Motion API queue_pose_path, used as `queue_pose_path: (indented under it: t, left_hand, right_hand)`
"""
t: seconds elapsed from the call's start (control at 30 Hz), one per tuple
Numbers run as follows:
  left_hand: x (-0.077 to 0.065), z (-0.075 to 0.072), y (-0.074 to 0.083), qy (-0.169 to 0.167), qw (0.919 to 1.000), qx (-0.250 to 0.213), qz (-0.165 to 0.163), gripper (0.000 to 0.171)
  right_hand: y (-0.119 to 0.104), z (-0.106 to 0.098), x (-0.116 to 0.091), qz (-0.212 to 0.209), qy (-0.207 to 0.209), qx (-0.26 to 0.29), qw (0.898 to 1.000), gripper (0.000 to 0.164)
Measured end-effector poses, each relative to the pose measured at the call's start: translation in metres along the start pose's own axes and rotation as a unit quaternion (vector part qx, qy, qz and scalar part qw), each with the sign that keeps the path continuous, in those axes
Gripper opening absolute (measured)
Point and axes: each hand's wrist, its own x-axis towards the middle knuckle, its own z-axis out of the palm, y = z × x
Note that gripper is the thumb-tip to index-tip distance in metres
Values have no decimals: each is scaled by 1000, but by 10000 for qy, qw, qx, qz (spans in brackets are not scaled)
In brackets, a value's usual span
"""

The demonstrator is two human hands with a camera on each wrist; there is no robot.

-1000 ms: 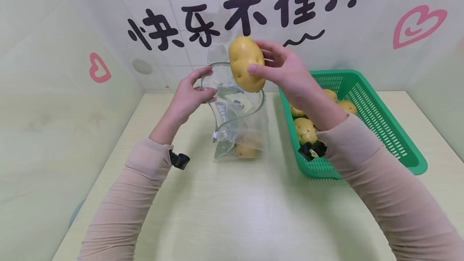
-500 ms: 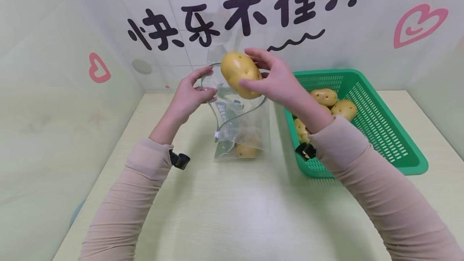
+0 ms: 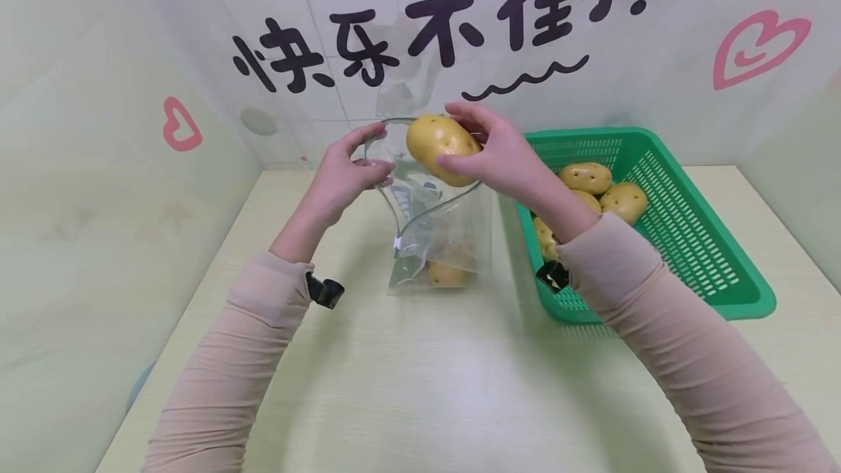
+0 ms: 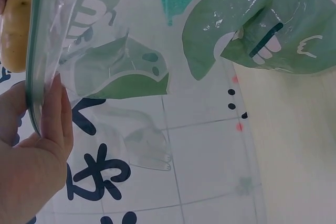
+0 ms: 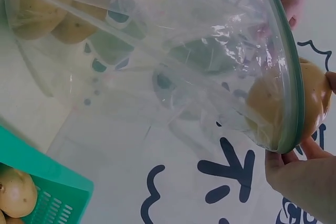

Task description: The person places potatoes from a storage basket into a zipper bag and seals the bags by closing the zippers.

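A clear zip bag (image 3: 474, 243) with a green-edged mouth stands spread wide in the head view. My left hand (image 3: 344, 166) pinches the left side of its rim between thumb and fingers. With my right hand (image 3: 502, 148) I grip a yellow potato (image 3: 439, 143) at the mouth; in the right wrist view this potato (image 5: 314, 95) lies partly inside the rim. Fingers of that hand also touch the rim's edge there. Low in the bag rest two potatoes, the outer potato (image 5: 34, 17) and the inner potato (image 5: 77, 24). The bag's white slider (image 3: 397, 243) hangs at the front.
A green plastic basket (image 3: 755, 301) sits to the right under my forearm, with several potatoes (image 3: 624, 201) in it. Behind the table (image 3: 407, 378) rises a white wall sheet (image 3: 631, 79) with black lettering and pink hearts.
My right hand has lowered the potato from above the bag down to its mouth and turned it more sideways. The left hand has stayed on the rim.
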Motion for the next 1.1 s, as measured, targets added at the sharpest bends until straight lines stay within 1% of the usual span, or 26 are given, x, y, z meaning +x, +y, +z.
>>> queue_pose_path:
  t: [0.2,0.33,0.53,0.77,1.1]
  left_hand:
    - [0,0,1,-31,10000,-27,-86,65]
    - [0,0,1,-18,9999,-123,-95,65]
    - [-1,1,2,-129,9998,-115,-94,65]
    - [-2,-1,0,2,9998,-117,-134,65]
    - [-1,-2,-1,6,9998,-130,-138,65]
  right_hand:
    - [3,-1,0,-80,11,-65,9999,65]
    - [4,-4,0,-127,-6,-16,9999,62]
    - [8,-12,-5,23,12,199,9998,58]
    - [16,-29,-11,244,65,109,9996,53]
    - [21,-58,-29,589,115,33,9982,55]
